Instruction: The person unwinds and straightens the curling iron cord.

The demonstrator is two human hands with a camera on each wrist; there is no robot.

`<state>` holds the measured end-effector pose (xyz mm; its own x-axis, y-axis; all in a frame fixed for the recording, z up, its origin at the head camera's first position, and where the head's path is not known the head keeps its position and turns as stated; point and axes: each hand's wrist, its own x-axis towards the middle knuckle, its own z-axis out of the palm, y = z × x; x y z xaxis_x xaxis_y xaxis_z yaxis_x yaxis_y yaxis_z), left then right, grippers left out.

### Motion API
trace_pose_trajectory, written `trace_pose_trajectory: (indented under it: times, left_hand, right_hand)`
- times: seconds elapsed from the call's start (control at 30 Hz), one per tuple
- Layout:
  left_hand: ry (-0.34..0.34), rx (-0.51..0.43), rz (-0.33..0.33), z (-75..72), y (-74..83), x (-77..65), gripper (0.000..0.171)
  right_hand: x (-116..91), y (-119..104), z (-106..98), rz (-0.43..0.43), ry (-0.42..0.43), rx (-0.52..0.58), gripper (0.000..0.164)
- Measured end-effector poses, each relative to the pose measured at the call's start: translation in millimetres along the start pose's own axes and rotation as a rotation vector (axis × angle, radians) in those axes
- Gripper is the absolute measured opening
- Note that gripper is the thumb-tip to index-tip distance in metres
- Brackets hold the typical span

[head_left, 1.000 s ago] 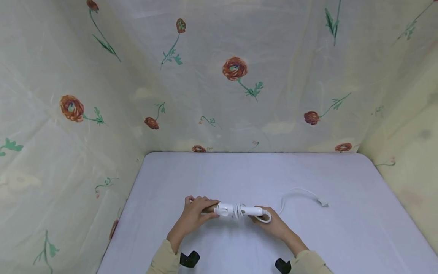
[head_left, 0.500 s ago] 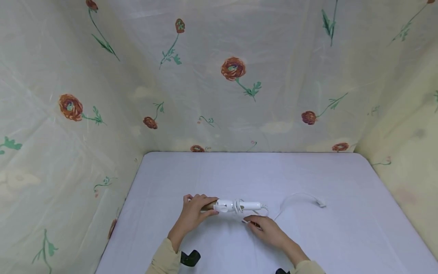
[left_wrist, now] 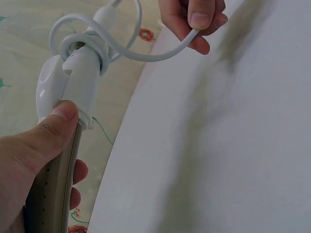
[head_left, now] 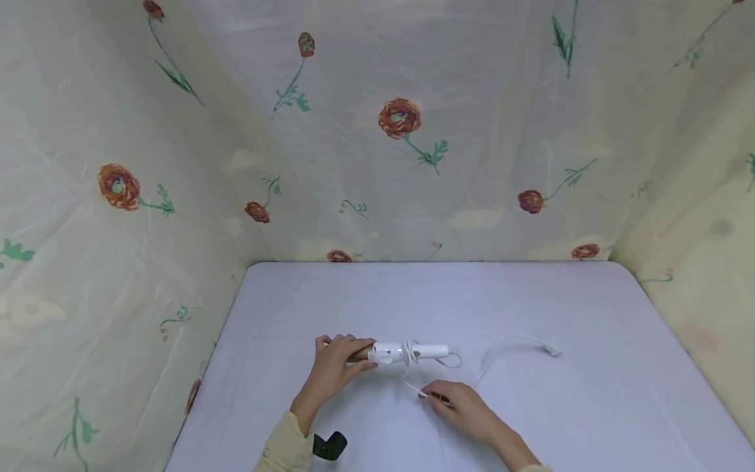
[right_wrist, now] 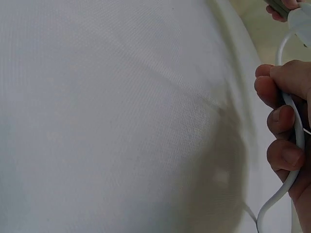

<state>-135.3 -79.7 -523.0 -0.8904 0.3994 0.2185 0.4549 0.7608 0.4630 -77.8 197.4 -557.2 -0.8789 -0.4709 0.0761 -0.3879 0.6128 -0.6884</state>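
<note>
A curling iron [head_left: 433, 352] with a white handle and a brown-gold barrel is held level by my left hand [head_left: 337, 367] in the head view. The left wrist view shows that thumb on the white part beside the lever, fingers curled behind the barrel [left_wrist: 53, 184]. White cord [left_wrist: 150, 57] loops round the handle. My right hand [head_left: 468, 413], lower and to the right, pinches the cord between thumb and fingertips. In the right wrist view the cord [right_wrist: 299, 121] runs through its curled fingers.
The cord's far end lies on the white table [head_left: 590, 419], with its plug [head_left: 552, 351] to the right. Flower-printed curtains [head_left: 377, 164] enclose the table's back and sides. A black bent piece [head_left: 330, 446] sits at the left sleeve [head_left: 286, 446].
My right hand has left the handle's end and moved down toward me, drawing a length of cord away from the handle. My left hand keeps holding the curling iron, nearly still.
</note>
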Motion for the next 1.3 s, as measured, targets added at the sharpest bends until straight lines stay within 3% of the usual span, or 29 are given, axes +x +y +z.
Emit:
trace_pose_trajectory:
  times: [0.23,0.53,1.0,1.3]
  left_hand:
    - [0.014,0.003,0.002,2.3,1.0,-0.4,0.045]
    - [0.008,0.013,-0.011,1.0,3.1,-0.6,0.045]
    - [-0.024,0.020,-0.038,1.2,3.4,-0.8,0.044]
    - [-0.022,0.054,-0.012,3.9,2.0,-1.0,0.044]
  right_hand:
    - [-8,-5,-6,-0.032,0.021,0.053,0.016]
    - [-14,-7,-11,-0.184,0.096,0.104,0.016]
    - [-11,-17,-27,-0.303,0.226,0.051,0.015]
    - [-8,-24,-40,-0.370,0.317,0.035,0.021]
